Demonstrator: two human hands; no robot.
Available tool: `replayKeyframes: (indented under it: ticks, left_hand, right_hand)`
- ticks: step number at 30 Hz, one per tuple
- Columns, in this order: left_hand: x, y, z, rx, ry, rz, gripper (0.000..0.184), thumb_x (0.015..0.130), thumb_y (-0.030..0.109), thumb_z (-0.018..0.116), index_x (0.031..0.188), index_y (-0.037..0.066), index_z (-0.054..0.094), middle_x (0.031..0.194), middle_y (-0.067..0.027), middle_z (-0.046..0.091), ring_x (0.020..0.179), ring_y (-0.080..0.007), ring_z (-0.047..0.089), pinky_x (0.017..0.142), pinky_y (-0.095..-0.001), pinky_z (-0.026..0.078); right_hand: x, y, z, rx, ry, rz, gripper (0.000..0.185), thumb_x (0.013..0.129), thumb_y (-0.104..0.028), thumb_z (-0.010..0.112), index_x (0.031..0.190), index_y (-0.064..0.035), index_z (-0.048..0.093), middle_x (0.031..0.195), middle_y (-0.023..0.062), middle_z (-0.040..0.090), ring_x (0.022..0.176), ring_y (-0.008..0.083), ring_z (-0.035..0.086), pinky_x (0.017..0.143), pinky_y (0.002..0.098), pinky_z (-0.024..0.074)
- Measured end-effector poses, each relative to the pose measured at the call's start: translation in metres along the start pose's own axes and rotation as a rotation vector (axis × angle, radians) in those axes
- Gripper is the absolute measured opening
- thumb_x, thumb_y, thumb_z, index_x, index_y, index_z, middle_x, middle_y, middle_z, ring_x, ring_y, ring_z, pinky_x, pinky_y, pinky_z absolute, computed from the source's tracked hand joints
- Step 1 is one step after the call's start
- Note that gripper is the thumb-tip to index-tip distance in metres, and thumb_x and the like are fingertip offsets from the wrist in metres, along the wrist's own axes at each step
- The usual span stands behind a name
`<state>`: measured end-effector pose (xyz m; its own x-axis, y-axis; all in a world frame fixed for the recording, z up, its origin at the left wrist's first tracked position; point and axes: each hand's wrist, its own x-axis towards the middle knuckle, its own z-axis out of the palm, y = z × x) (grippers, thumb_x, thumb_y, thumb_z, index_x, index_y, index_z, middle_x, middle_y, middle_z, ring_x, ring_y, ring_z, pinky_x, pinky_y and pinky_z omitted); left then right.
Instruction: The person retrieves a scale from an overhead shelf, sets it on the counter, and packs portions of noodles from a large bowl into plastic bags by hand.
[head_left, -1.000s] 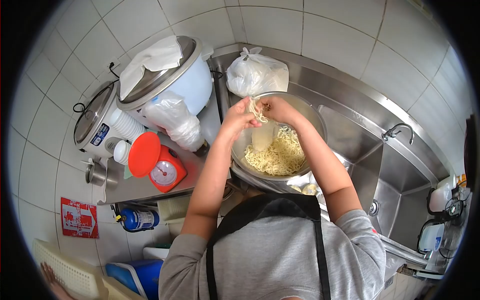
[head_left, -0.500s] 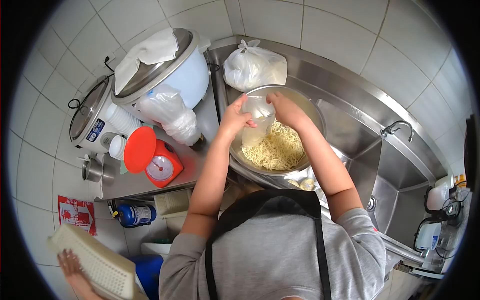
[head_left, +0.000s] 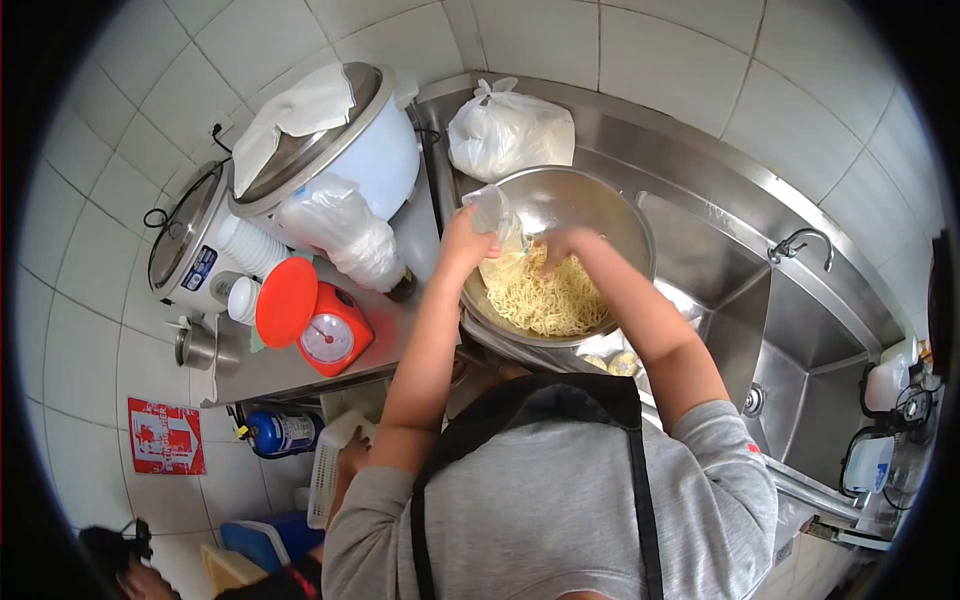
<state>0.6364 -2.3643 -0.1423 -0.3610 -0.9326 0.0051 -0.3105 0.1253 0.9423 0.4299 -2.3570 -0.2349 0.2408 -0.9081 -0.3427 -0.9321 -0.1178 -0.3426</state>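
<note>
A large steel bowl (head_left: 648, 225) holds a heap of pale yellow noodles (head_left: 555, 300). My left hand (head_left: 466, 245) is closed on a clear plastic bag (head_left: 497, 215) at the bowl's left side. The bag hangs over the noodles with its mouth toward the bowl's middle. Close to the bag, my right hand (head_left: 568, 243) reaches down into the noodles. Its fingers are curled round some strands and slightly blurred.
A tied white bag (head_left: 510, 130) stands behind the bowl, with the sink (head_left: 700, 235) to its right. Left are a red scale (head_left: 330, 335), a rice cooker (head_left: 370, 150) and cups (head_left: 250, 245). A co-worker's hand (head_left: 355, 452) holds a white basket (head_left: 330, 460) below the counter.
My right hand has moved from the bag's mouth down into the noodles. The bag has tilted and shifted slightly left. The co-worker's basket has moved from the lower left to below the counter.
</note>
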Motion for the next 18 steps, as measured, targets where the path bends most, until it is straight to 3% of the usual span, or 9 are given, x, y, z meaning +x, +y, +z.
replayKeyframes:
  ticks: [2,7,9,11,13,15,17,18]
  left_hand:
    - [0.004,0.011,-0.007,-0.083,-0.036,-0.064,0.059,0.076,-0.007,0.052,0.131,-0.008,0.032,0.104,-0.0209,0.057,0.064,-0.0209,0.065,0.057,-0.0267,0.055]
    - [0.000,0.045,-0.015,-0.246,-0.009,-0.019,0.060,0.075,-0.008,0.050,0.132,-0.008,0.031,0.096,-0.0182,0.060,0.064,-0.0191,0.064,0.060,-0.0263,0.055]
    - [0.000,0.049,-0.017,-0.260,-0.010,-0.019,0.060,0.075,-0.008,0.050,0.132,-0.009,0.031,0.095,-0.0181,0.060,0.064,-0.0185,0.063,0.060,-0.0261,0.055]
    - [-0.001,0.049,-0.015,-0.265,-0.022,-0.029,0.061,0.074,-0.007,0.049,0.132,-0.009,0.030,0.095,-0.0184,0.060,0.063,-0.0177,0.063,0.060,-0.0259,0.055]
    - [0.002,0.042,-0.011,-0.238,-0.050,-0.030,0.062,0.074,-0.007,0.049,0.133,-0.008,0.030,0.098,-0.0186,0.059,0.064,-0.0172,0.063,0.060,-0.0259,0.055]
    - [0.005,0.040,-0.006,-0.229,-0.086,-0.023,0.062,0.074,-0.007,0.049,0.133,-0.008,0.031,0.101,-0.0186,0.059,0.063,-0.0168,0.062,0.060,-0.0259,0.055]
    - [0.005,0.041,0.000,-0.244,-0.121,-0.015,0.062,0.073,-0.008,0.049,0.133,-0.007,0.031,0.105,-0.0185,0.058,0.063,-0.0165,0.062,0.060,-0.0259,0.055]
    - [0.006,0.040,0.002,-0.259,-0.140,-0.018,0.062,0.074,-0.007,0.049,0.133,-0.006,0.031,0.107,-0.0182,0.057,0.063,-0.0163,0.062,0.059,-0.0258,0.054]
  right_hand:
    - [0.007,0.009,0.029,0.042,0.019,-0.044,0.063,0.055,-0.029,0.081,0.112,-0.0124,0.060,0.104,0.0126,0.063,0.096,0.0264,0.060,0.077,0.0358,0.0475]
    - [-0.002,-0.006,-0.019,-0.287,-0.177,-0.025,0.059,0.054,-0.021,0.079,0.110,-0.0105,0.062,0.098,0.0102,0.065,0.090,0.0248,0.061,0.075,0.0350,0.0477]
    - [-0.029,-0.010,-0.058,-0.043,-0.053,0.018,0.056,0.055,-0.019,0.079,0.107,-0.0105,0.063,0.094,0.0113,0.065,0.087,0.0248,0.061,0.073,0.0354,0.0476]
    - [-0.057,-0.015,-0.098,0.006,0.131,-0.027,0.052,0.058,-0.017,0.078,0.107,-0.0099,0.062,0.093,0.0112,0.065,0.085,0.0225,0.061,0.071,0.0350,0.0473]
    - [-0.095,-0.041,-0.148,0.054,0.157,0.088,0.045,0.064,-0.017,0.075,0.106,-0.0078,0.062,0.091,0.0100,0.065,0.083,0.0215,0.061,0.072,0.0339,0.0465]
    - [-0.123,-0.048,-0.179,0.106,0.334,-0.072,0.033,0.073,-0.010,0.068,0.105,-0.0043,0.060,0.086,0.0073,0.065,0.079,0.0189,0.059,0.071,0.0316,0.0461]
    - [-0.137,-0.046,-0.193,0.376,0.531,-0.254,0.026,0.079,-0.005,0.061,0.105,-0.0028,0.058,0.084,0.0044,0.063,0.076,0.0145,0.057,0.068,0.0286,0.0459]
    - [-0.141,-0.049,-0.201,0.487,0.529,-0.336,0.024,0.081,-0.005,0.059,0.105,-0.0024,0.058,0.085,0.0033,0.063,0.075,0.0121,0.056,0.067,0.0269,0.0457]
